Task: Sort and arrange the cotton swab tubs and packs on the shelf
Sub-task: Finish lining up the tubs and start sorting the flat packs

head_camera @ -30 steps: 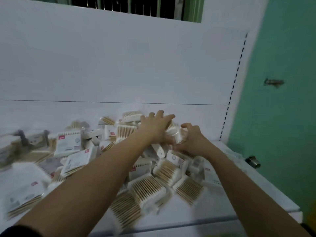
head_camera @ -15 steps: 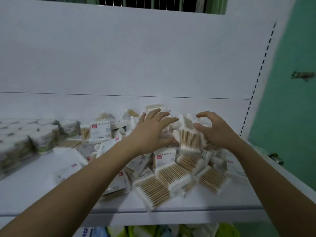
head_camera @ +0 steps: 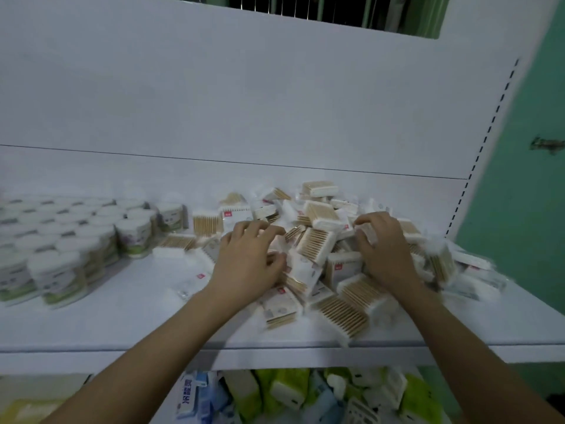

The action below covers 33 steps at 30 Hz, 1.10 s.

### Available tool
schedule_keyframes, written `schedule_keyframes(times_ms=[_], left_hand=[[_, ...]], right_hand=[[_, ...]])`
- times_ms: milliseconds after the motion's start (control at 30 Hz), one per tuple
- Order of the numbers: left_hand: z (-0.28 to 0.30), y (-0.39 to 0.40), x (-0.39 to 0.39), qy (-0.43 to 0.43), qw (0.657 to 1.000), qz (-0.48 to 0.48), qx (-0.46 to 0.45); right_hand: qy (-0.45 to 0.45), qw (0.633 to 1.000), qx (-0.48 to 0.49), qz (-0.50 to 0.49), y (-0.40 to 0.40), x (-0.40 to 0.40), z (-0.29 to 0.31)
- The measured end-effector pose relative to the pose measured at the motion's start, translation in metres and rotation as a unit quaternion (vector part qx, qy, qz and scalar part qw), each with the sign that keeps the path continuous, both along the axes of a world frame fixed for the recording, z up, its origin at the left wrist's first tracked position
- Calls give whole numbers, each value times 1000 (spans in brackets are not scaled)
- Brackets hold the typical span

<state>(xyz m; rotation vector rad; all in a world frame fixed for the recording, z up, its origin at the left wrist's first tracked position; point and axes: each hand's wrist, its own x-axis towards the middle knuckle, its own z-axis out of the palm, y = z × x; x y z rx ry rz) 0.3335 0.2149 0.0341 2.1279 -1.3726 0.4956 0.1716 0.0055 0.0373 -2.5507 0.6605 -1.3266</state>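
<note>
You are pressing your left hand (head_camera: 247, 261) and right hand (head_camera: 383, 249), fingers curled, into the loose pile of cotton swab packs (head_camera: 318, 249) right of centre on the white shelf (head_camera: 122, 316), tubs (head_camera: 70, 240) standing grouped at left.

Way too many to count exactly: dozens of round tubs (head_camera: 134, 237) far left, a few dozen swab packs (head_camera: 315, 244) piled right, two hands.
</note>
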Motion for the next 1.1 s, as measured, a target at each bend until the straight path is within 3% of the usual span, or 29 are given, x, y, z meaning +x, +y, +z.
schedule_keyframes(times_ms=[200,333,533,600,700,767,900,1000,1100], left_hand=[[-8,39,49,55,998,39,-3],[-11,53,70,109,990,88,7],[-28,61,102,158,973,144,82],[-27,58,118,168,973,133,82],[-22,52,134,175,976,120,46],[-20,48,133,191,977,92,11],[-27,37,115,238,971,0,-40],[-13,22,121,200,972,11,-126],[-4,2,124,148,986,-24,-71]], right_hand=[[-57,997,54,-12,54,18,6],[-22,992,112,54,94,49,12],[66,986,86,129,154,122,21],[74,990,57,108,161,149,22],[36,994,99,4,139,169,37],[97,986,124,-52,114,167,44],[254,957,134,-44,80,174,45],[322,940,105,-41,58,196,38],[353,931,84,-38,48,210,32]])
